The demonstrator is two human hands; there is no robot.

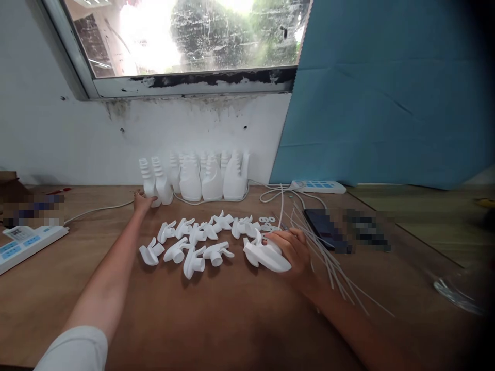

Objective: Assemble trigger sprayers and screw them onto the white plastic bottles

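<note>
The right hand [294, 250] grips a white trigger-sprayer head [268, 257], long axis slanting down rightward; the left hand [143, 200] touches an upright white bottle [148, 180], neck up, grip unclear.

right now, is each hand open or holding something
Left hand: at the leftmost white bottle, grip can't be told.
Right hand: closed, holding a white spray head.

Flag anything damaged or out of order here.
The window's lower frame looks worn, its coating patchy, and the wall beneath is stained. On the table, thin white tubes splay unevenly beside the right hand. Nothing looks spilled.
</note>
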